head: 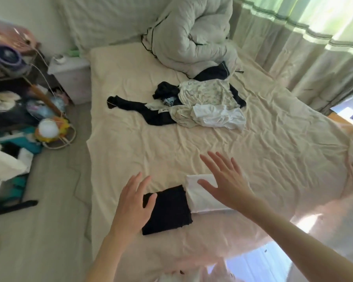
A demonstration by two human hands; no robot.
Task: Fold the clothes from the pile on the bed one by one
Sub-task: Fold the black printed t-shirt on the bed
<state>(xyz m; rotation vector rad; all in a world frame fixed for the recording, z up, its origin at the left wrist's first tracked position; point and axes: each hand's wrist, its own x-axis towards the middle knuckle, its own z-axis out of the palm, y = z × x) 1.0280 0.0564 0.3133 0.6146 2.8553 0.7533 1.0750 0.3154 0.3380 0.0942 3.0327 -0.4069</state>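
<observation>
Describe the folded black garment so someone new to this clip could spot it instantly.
Start at the cream bed sheet and come to its near edge, below the unfolded pile. Two folded pieces lie side by side there; the folded black garment is the left one, beside the left hand, dark against the folded white garment.

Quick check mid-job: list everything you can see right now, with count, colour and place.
folded black garment: one, black, near edge of bed
folded white garment: one, white, touching the black one's right side
clothes pile: one, black, white and patterned cream, mid-bed
duvet: one, pale grey-green, bundled at the head
bed: one, cream sheet
curtains: pale green, right
clutter: mixed colours, floor left
hands: left hand and right hand, both open, above the folded garments
</observation>
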